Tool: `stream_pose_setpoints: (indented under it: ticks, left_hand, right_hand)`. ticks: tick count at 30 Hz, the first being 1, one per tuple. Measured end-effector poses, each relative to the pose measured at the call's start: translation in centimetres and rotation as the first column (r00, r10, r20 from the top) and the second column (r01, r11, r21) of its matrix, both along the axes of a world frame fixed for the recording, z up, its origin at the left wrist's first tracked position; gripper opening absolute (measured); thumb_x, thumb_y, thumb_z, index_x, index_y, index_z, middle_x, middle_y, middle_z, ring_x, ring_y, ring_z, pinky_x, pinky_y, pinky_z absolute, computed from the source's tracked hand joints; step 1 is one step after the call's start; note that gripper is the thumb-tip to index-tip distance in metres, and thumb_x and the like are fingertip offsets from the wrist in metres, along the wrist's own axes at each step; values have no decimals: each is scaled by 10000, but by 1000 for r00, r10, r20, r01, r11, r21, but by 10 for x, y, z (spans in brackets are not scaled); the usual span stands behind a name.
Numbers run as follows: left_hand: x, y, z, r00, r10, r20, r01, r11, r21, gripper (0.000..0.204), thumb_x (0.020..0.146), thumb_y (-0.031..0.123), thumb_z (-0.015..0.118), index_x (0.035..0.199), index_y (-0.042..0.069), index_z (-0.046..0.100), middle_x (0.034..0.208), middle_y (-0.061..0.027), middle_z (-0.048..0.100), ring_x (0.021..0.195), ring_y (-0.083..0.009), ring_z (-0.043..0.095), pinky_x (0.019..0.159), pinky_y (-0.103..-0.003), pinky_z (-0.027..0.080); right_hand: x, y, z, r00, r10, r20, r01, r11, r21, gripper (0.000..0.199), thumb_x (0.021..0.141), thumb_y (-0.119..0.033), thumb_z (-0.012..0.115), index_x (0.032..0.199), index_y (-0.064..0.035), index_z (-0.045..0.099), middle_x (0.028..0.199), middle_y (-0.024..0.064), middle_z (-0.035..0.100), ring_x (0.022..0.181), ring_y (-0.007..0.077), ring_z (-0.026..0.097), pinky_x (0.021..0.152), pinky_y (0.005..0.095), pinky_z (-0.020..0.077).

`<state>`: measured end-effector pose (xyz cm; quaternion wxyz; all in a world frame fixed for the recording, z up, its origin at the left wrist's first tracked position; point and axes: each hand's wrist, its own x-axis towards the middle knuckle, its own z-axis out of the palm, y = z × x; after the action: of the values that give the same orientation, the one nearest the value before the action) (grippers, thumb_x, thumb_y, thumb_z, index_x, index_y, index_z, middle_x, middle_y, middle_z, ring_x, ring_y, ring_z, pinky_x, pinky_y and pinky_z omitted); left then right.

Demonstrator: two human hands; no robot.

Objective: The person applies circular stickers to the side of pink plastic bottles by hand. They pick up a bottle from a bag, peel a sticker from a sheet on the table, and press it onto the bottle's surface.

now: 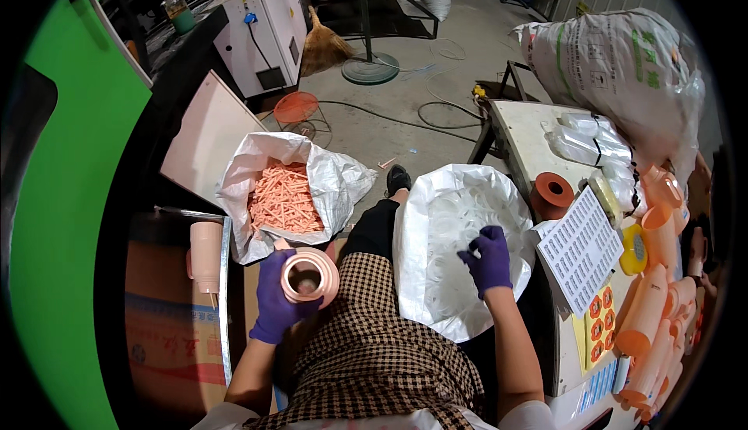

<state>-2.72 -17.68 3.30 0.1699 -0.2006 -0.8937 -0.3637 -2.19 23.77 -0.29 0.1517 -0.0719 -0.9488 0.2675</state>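
My left hand [274,303], in a purple glove, is closed around a pink plastic jug [329,274]. The jug's round open mouth faces up at me. Over a white woven sack [413,220] my right hand [491,260], also gloved in purple, has its fingers curled together. Whether something small sits between those fingertips I cannot make out. Inside that sack lie many clear, round plastic pieces [452,231], just beyond and beside the right hand. Another white sack [343,185], ahead of my left hand, holds a heap of slim pink plastic pieces [284,200].
At left, another pink jug [206,255] stands by a cardboard box [167,352]. The right-hand table [526,130] carries a brown tape roll [552,195], a label sheet [580,251], orange stickers [598,325], bagged clear plastic [596,138] and several pink jugs [643,313]. Cables [389,121] cross the floor.
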Motion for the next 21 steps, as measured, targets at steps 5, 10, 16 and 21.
stream_pose_setpoints:
  ticks: [5, 10, 16, 21]
  left_hand:
    - [-1, 6, 26, 996, -91, 20, 93, 983, -157, 862, 609, 360, 921, 1302, 16, 544, 1228, -172, 608, 1161, -354, 586, 1000, -415, 475]
    - [-11, 28, 48, 978, -158, -134, 151, 987, -61, 614, 634, 303, 897, 1112, 32, 624, 1067, -168, 653, 966, -367, 648, 836, -456, 512]
    - [-7, 50, 62, 957, -245, -154, 242, 970, -39, 612, 611, 253, 880, 1122, 18, 638, 1082, -169, 671, 973, -357, 662, 865, -445, 517]
    - [2, 50, 47, 929, -351, -117, 345, 936, -72, 816, 606, 401, 893, 1265, 11, 613, 1216, -169, 647, 1136, -326, 630, 1047, -455, 457]
  right_hand:
    - [38, -61, 39, 931, 354, -91, -363, 871, -331, 281, 684, -139, 893, 780, -20, 658, 871, 114, 632, 728, 230, 636, 662, 322, 518]
    - [39, -123, 99, 733, 626, -267, -642, 506, -576, 482, 768, -162, 867, 1199, -21, 702, 1037, 174, 727, 910, 265, 726, 812, 339, 574]
    - [20, -168, 95, 693, 671, -262, -715, 597, -364, 274, 804, -23, 706, 1069, -90, 717, 1078, 152, 713, 904, 323, 715, 789, 378, 583]
    - [29, -184, 87, 832, 543, -116, -555, 809, -195, 201, 744, -43, 696, 921, -134, 723, 967, 101, 710, 780, 324, 699, 676, 384, 565]
